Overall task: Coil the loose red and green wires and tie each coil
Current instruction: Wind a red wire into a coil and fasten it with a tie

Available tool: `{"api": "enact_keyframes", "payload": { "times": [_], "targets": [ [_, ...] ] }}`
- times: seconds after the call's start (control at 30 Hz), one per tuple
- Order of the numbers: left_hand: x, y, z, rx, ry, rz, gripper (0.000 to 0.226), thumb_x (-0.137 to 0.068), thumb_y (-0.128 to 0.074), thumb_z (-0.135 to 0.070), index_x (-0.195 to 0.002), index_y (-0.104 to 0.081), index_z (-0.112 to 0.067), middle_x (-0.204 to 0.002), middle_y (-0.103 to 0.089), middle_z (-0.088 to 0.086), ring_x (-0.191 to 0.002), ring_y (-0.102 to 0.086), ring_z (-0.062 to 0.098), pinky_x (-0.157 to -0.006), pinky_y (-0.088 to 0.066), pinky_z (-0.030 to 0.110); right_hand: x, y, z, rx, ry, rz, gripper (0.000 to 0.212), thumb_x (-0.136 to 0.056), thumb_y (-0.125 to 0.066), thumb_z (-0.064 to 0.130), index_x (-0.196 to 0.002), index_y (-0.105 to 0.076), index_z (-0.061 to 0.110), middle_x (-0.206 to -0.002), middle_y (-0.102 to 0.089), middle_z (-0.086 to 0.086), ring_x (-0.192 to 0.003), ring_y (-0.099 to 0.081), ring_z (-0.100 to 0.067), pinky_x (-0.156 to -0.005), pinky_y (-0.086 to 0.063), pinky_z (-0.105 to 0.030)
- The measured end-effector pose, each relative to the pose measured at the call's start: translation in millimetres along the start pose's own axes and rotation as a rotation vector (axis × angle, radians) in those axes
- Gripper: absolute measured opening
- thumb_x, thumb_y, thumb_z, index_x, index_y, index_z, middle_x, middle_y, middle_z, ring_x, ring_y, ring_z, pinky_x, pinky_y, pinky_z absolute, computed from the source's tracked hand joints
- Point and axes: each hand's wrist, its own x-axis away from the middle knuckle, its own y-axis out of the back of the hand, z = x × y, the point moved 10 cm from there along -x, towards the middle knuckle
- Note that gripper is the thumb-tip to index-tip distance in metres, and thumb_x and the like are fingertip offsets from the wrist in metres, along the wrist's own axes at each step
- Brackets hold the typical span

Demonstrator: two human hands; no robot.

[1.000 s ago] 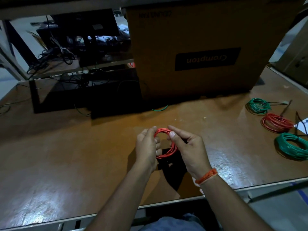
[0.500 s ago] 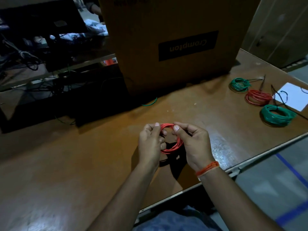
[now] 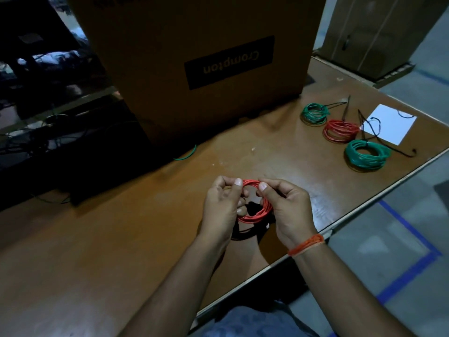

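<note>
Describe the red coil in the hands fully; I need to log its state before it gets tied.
The red wire coil is a small ring of many thin loops of red, plastic-looking insulated wire, bunched fairly neatly. It is held up off the wooden table, roughly upright and facing the camera. The left hand pinches its upper left side and the right hand its upper right, thumbs near the top. No tie is visible on it; parts behind the fingers are hidden.

- A wire coil [image 3: 255, 208] is being held above the table [image 3: 121, 239] between the left hand [image 3: 222, 210] and the right hand [image 3: 286, 210].
- Behind them, a cardboard box [image 3: 194, 57] is being borne by the table.
- Three coils [image 3: 340, 130] are lying to the right, beside a paper sheet [image 3: 391, 124].
</note>
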Motion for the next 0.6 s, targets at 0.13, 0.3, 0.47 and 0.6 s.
{"api": "enact_keyframes", "payload": {
  "times": [0.13,0.3,0.47,0.6],
  "targets": [
    [-6.7,-22.4,0.2,-0.085,-0.009,0.015,0.015,-0.104,-0.056,-0.018,-0.094,-0.049,-0.009,-0.069,-0.06,-0.001,-0.051,-0.041,0.008,-0.045,-0.03,0.021,-8.8,20.6,7.6,0.065,0.028,-0.019,0.012,-0.09,-0.074,0.007,-0.1,-0.078,0.009,-0.08,-0.075,-0.006,-0.069,-0.067,-0.011,-0.066,-0.052,-0.026],
    [-25.7,-60.7,7.6,-0.083,0.038,0.033,0.019,-0.104,-0.055,-0.013,-0.086,-0.048,-0.013,-0.069,-0.058,0.002,-0.05,-0.04,0.007,-0.043,-0.027,0.02,-25.7,53.4,27.1,0.201,0.08,-0.013,0.009,-0.092,-0.073,0.015,-0.098,-0.079,0.018,-0.084,-0.078,-0.005,-0.079,-0.072,-0.019,-0.074,-0.058,-0.033],
    [-45.0,-128.2,32.5,0.002,0.14,0.142,0.017,-0.103,-0.055,-0.008,-0.09,-0.045,-0.012,-0.064,-0.057,0.002,-0.048,-0.034,0.007,-0.04,-0.022,0.017,-43.9,110.2,60.0,0.378,0.142,-0.071,0.009,-0.094,-0.07,0.024,-0.092,-0.078,0.02,-0.08,-0.077,0.001,-0.079,-0.073,-0.017,-0.076,-0.06,-0.043],
    [-53.8,-171.3,50.0,0.027,0.203,0.183,0.017,-0.102,-0.054,-0.007,-0.091,-0.043,-0.014,-0.063,-0.055,0.001,-0.044,-0.033,0.004,-0.037,-0.02,0.015,-60.5,161.3,87.7,0.551,0.217,-0.215,0.044,-0.097,-0.061,0.046,-0.077,-0.071,0.008,-0.063,-0.068,-0.004,-0.06,-0.065,-0.021,-0.061,-0.055,-0.045]
  ]
}}
